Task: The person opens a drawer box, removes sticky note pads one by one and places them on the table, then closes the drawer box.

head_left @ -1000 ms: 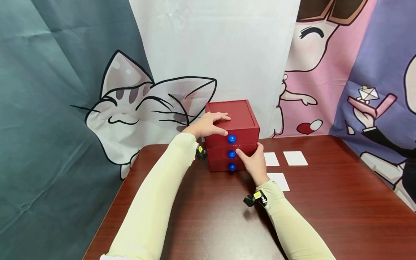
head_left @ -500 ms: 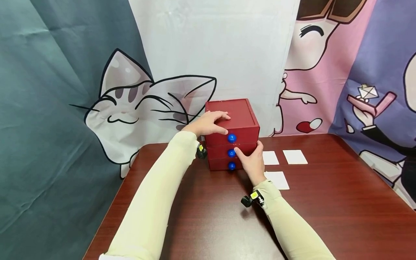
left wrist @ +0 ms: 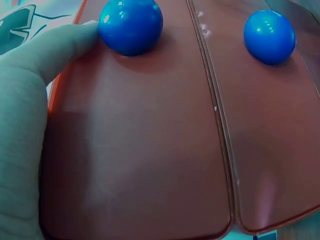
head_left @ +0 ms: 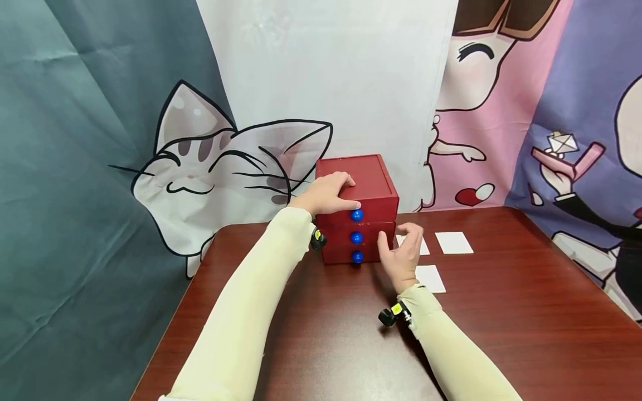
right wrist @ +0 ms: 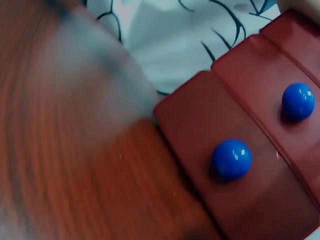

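Head view, nearest zone: a left sleeve [head_left: 236, 317] and a right sleeve [head_left: 458, 348], both pale, reach forward over a dark wood-grain tabletop [head_left: 326, 356]. A small black device sits at each wrist, evidently the wrist cameras, mounted to face each hand's work.

Next out, the right grip [head_left: 403, 250], a bare hand, holds nothing: thumb and fingers stand well apart beside the lower right of the red drawer unit [head_left: 377, 214]. Contact with the unit cannot be confirmed. In the right wrist view a blurred grey streak cannot be identified.

Three white squares [head_left: 453, 243] lie flat to the right of the unit; the right grip partly covers one.

The drawer unit stands upright toward the far side of the tabletop, its knobbed front facing the person, presumably so each drawer is within reach. A blue knob [head_left: 356, 215] marks each of three stacked drawers, whose fronts appear flush.

The left grip [head_left: 328, 194] clasps nothing: relaxed fingers lie over the unit's top, and the thumb extends down the front, its tip at the top knob. This spread over the edge is judged a steadying contact.

Farthest, a printed cloth backdrop [head_left: 326, 72] hangs behind.
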Demonstrator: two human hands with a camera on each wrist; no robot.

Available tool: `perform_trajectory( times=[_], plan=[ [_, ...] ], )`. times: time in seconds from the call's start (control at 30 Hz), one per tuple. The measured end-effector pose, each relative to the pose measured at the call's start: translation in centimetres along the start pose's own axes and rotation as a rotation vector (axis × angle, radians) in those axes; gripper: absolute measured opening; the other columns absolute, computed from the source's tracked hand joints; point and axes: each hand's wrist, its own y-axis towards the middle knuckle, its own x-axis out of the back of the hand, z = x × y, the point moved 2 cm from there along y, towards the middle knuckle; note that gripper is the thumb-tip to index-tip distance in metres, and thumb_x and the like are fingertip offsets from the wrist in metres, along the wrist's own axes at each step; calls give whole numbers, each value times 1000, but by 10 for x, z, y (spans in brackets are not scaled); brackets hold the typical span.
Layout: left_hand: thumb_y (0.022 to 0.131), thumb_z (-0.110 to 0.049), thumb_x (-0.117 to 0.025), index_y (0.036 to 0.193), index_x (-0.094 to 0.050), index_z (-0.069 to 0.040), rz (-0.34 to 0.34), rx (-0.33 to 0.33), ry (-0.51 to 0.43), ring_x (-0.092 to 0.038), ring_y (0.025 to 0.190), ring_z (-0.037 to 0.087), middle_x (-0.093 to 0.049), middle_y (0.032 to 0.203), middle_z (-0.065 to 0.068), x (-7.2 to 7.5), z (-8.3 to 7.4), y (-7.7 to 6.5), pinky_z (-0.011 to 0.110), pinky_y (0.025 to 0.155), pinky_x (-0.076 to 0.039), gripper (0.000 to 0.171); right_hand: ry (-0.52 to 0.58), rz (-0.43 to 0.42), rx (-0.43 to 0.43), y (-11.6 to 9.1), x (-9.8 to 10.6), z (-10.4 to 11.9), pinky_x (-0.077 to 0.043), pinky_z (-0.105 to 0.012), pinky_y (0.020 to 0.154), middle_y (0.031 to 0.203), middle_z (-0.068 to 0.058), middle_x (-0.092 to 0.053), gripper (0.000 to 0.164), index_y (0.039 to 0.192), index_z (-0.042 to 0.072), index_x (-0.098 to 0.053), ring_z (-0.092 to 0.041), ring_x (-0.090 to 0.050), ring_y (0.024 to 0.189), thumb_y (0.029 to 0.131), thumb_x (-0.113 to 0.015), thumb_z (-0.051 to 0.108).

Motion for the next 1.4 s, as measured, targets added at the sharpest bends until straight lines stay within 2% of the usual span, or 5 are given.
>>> perform_trajectory(
  times=[0.17, 0.43, 0.6, 1.07, 1.4],
  plan=[
    [88, -56, -66, 131, -54, -20, -6, -3, 6, -52, 119, 15, -57, 132, -3, -3, 2, 1, 41, 111, -36, 58, -132, 217, 90, -10, 1, -3, -45, -30, 54, 72, 2, -67, 19, 91, 11, -60, -13, -60, 62, 87, -75, 22],
    [90, -55, -65, 134, -54, -17, 12, -15, 8, -51, 125, 17, -57, 137, 0, -2, 0, 2, 41, 114, -32, 60, -277, 593, 167, -21, -9, -8, -50, -34, 53, 78, 6, -74, 18, 97, 20, -68, -14, -68, 66, 89, -74, 35],
    [89, -55, -65, 135, -54, -17, 11, -18, 12, -51, 125, 17, -57, 136, 0, -3, 0, 1, 41, 114, -32, 60, -329, 756, 99, -29, -16, -13, -52, -34, 56, 82, 9, -73, 25, 102, 26, -64, -14, -68, 69, 89, -75, 43],
    [91, -53, -65, 134, -55, -18, 8, -18, 15, -50, 127, 17, -56, 136, -1, -3, -2, 2, 42, 115, -30, 57, -391, 617, 101, -39, -28, -8, -32, -31, 41, 53, 7, -45, 30, 93, 17, -57, -14, -42, 45, 85, -79, 37],
    [90, -55, -65, 135, -55, -19, 9, -10, 4, -49, 128, 18, -56, 137, -1, -4, 2, 3, 42, 116, -29, 58, -409, 633, 138, -45, -19, 1, -32, -30, 39, 51, 5, -48, 31, 84, 19, -53, -14, -41, 43, 83, -76, 39]
  ],
)
